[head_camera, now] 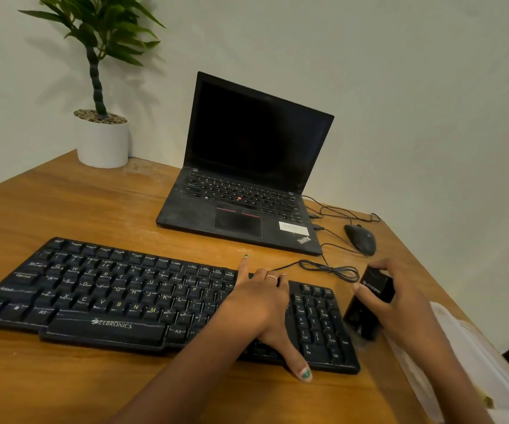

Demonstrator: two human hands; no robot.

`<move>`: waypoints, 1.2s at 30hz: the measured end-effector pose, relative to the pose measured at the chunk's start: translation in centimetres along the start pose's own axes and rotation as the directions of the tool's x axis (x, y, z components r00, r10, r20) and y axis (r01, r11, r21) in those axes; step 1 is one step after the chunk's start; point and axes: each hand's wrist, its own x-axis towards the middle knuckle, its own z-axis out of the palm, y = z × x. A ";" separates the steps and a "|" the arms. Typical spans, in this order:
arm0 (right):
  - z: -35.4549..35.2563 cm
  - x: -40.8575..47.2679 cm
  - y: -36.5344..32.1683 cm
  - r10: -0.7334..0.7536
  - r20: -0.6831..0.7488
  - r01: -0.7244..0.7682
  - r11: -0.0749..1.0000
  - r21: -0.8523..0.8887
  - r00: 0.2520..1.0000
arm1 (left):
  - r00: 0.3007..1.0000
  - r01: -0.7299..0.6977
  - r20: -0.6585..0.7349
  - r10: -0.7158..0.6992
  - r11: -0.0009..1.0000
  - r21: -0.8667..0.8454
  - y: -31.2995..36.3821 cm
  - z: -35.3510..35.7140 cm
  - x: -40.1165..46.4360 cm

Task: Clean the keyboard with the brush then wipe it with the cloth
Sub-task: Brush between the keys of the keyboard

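**Fingers spread on keyboard, black block gripped**

Fingers (244, 266) of the left hand (259, 304) lie mostly straight across the black keyboard (100, 295), thumb over its near edge. Right of them, the right hand (400, 301) curls around a black brush block (369, 304) beside the number pad. A white cloth (467, 362) lies beneath that wrist. Beyond the fingertips stands a laptop (247, 166).

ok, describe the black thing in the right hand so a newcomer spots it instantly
Start at the external keyboard on the wooden desk. Just off its numpad end, the right hand grips a glossy black block. Unlike the rounded mouse behind it, it is boxy with pale lettering.
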 end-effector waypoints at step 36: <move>1.1 -1.5 -1.7 -0.061 -0.144 0.057 0.998 -0.032 0.988 | 0.999 0.019 0.030 -0.019 1.000 0.010 0.0 0.0 0.2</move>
